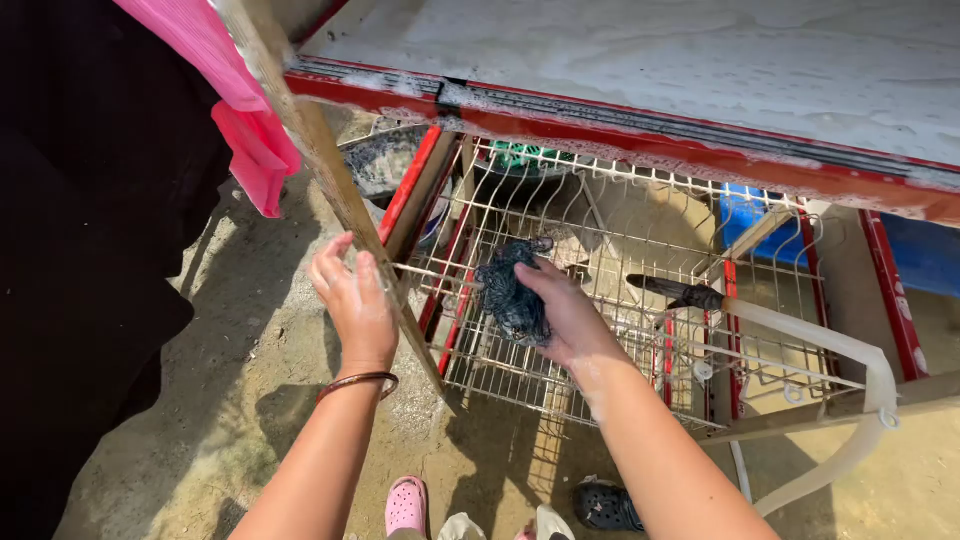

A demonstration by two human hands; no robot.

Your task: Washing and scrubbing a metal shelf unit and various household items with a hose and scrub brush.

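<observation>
My right hand (572, 318) grips a dark blue-grey scrubbing net (512, 292) and presses it against the white wire rack (620, 250) that hangs under a red-edged tabletop (620, 135). Soapy foam covers the hand and wrist. My left hand (352, 300), with a thin brown bangle at the wrist, rests against a slanted wooden post (320, 160) at the rack's left corner, fingers spread along the wood. Suds lie on the white top and along its red rim.
A clear hose with a dark nozzle (690, 294) lies across the rack and loops down at the right. Pink cloth (245, 110) hangs upper left. A blue container (760, 225) and a basin (385, 160) sit behind. Pink and black clogs (407, 505) stand on wet ground.
</observation>
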